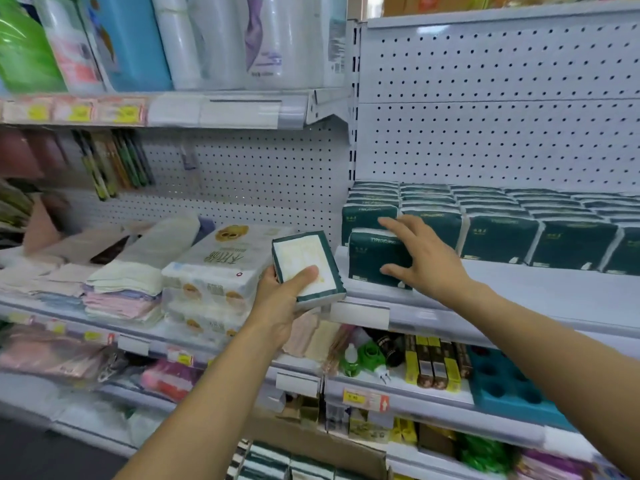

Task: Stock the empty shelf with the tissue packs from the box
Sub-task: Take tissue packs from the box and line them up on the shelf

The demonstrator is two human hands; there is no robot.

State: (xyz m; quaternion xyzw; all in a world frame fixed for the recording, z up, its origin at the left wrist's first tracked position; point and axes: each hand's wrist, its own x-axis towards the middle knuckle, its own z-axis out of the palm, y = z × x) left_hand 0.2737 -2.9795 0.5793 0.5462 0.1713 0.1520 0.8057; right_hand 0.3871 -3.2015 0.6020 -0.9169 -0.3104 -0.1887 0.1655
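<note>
My left hand [284, 299] grips a dark green and white tissue pack [306, 266], held flat in front of the shelf's left end. My right hand [420, 258] reaches onto the white shelf [519, 289] with fingers spread, touching the front tissue pack [372, 261] that stands alone at the left. Behind it, rows of matching green packs [502, 220] fill the back of the shelf. Below, between my arms, the cardboard box [322, 441] holds more green packs [277, 462].
Left bay holds white tissue bundles [214, 268] and folded cloths [121, 285]. Large rolls [207, 39] stand on the upper shelf. Lower shelves carry incense boxes [436, 365], a teal tray [509, 386] and small goods. The front strip of the white shelf lies bare.
</note>
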